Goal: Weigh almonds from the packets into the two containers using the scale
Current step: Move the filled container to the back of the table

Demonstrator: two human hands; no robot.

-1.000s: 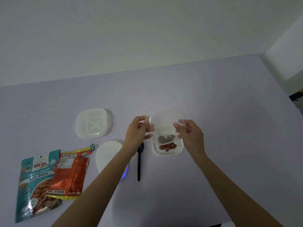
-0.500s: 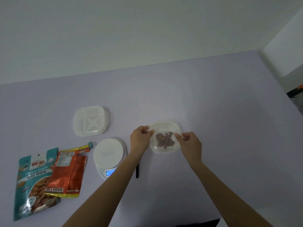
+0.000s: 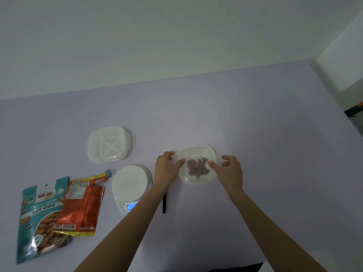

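scale (image 3: 130,183) left of container (image 3: 196,151), packets (image 3: 82,209) (overlapping) leftmost

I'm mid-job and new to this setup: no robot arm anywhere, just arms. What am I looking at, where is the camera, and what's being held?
There is no machine: a person works bare-handed, and the one view comes from a camera on their head, looking forward and down. The left hand and right hand each grip an edge of a clear container holding almonds, thumbs on top. Also on the lilac table: a second container, a white scale with its display lit, a teal almond packet, an orange packet, a small clip, and a black handle partly under the left arm.
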